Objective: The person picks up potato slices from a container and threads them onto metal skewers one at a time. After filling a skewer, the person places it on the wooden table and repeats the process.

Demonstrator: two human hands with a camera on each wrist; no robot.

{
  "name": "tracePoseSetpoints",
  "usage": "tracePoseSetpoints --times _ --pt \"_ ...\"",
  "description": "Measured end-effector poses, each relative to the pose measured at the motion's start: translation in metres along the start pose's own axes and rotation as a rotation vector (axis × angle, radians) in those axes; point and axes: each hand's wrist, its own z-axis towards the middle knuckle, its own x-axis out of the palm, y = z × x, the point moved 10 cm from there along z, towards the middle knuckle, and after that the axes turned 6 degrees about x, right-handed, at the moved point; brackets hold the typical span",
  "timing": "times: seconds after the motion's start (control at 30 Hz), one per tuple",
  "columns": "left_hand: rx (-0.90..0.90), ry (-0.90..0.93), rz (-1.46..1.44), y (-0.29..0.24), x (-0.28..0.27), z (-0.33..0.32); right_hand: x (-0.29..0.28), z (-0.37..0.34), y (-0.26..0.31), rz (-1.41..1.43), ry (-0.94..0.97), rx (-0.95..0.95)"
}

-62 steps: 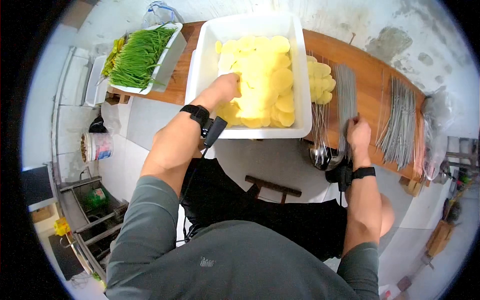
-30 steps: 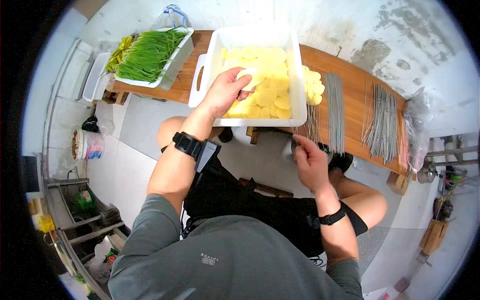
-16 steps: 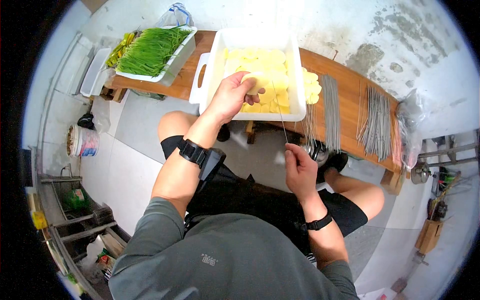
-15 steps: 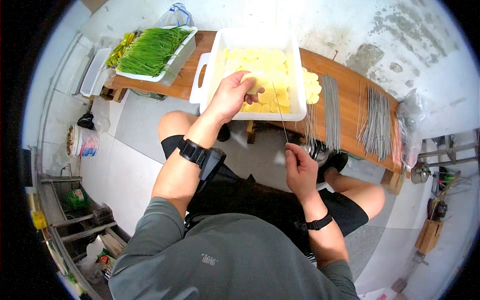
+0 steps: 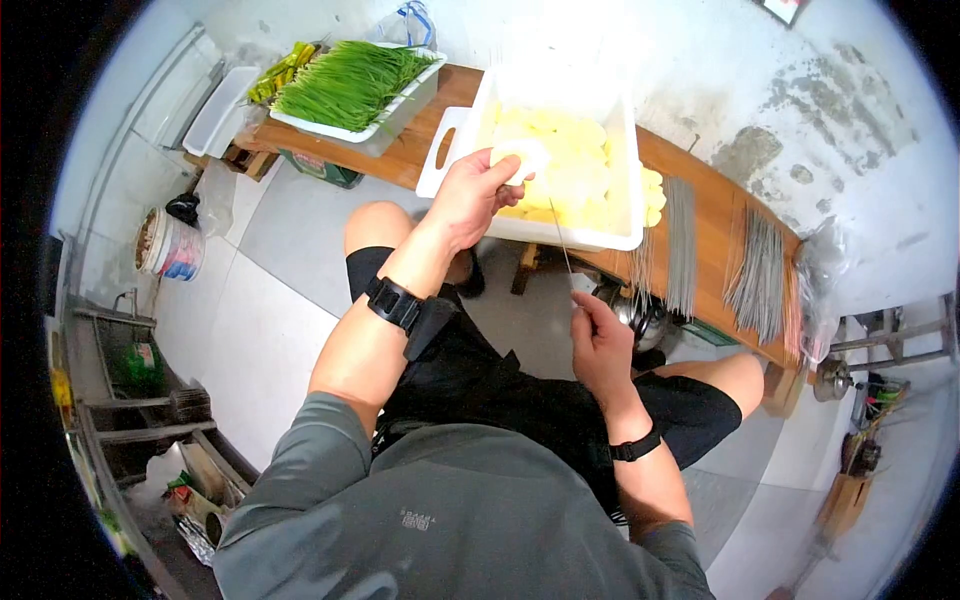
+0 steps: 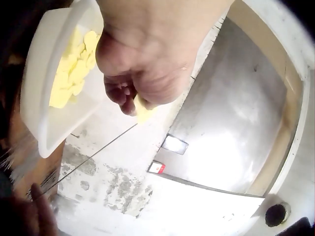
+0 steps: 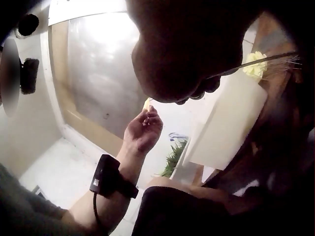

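Note:
My left hand (image 5: pixel 468 200) pinches a pale yellow potato slice (image 6: pixel 143 112) between thumb and fingers, above the near edge of a white tub (image 5: pixel 640 215). Many more slices (image 5: pixel 580 150) lie in that tub; whether the hand holds just one I cannot tell. Lower and to the right, my right hand (image 5: pixel 600 345) grips a thin metal skewer (image 5: pixel 562 243) near its lower end. The skewer points up toward the held slice, its tip close to the slice's edge in the left wrist view. In the right wrist view the right hand (image 7: pixel 187 54) is dark.
Slices threaded on skewers (image 5: pixel 653 195) lie right of the tub on the wooden bench (image 5: pixel 710 215). Beside them are a skewer bundle (image 5: pixel 680 245) and a looser pile (image 5: pixel 757 280). A tray of green chives (image 5: pixel 350 85) stands left. A pot (image 5: pixel 645 325) sits below.
The left hand has risen from the tub's pile with a slice. The right hand has left the skewer bundle, moved left and now holds a skewer. The head view has shifted.

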Motion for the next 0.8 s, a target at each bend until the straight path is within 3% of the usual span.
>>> tracePoseSetpoints --times 0.27,0.47,0.53,0.6,0.67,0.7,0.73,0.8 --pt "0.045 -0.078 0.193 -0.005 -0.015 0.025 -0.021 -0.003 -0.028 0.029 0.027 0.155" --pt "-0.107 -0.063 0.477 -0.003 -0.028 0.063 -0.04 -0.006 -0.079 0.059 -0.059 0.274" --pt "-0.119 0.037 0.853 -0.001 -0.027 0.077 -0.04 -0.01 -0.098 0.076 -0.052 0.366" --pt "-0.169 0.071 0.949 0.013 -0.041 0.094 -0.041 -0.011 -0.106 0.078 -0.037 0.402" --pt "-0.156 0.195 1.266 0.019 -0.038 0.107 -0.039 -0.013 -0.12 0.057 0.009 0.533" --pt "-0.113 0.351 1.46 0.024 -0.03 0.113 -0.04 -0.01 -0.121 0.071 -0.025 0.474" --pt "-0.124 0.351 1.463 0.027 -0.031 0.119 -0.038 -0.009 -0.125 0.076 -0.018 0.481" --pt "-0.318 0.779 1.727 0.07 -0.027 0.112 -0.039 -0.008 -0.132 0.053 -0.033 0.484"
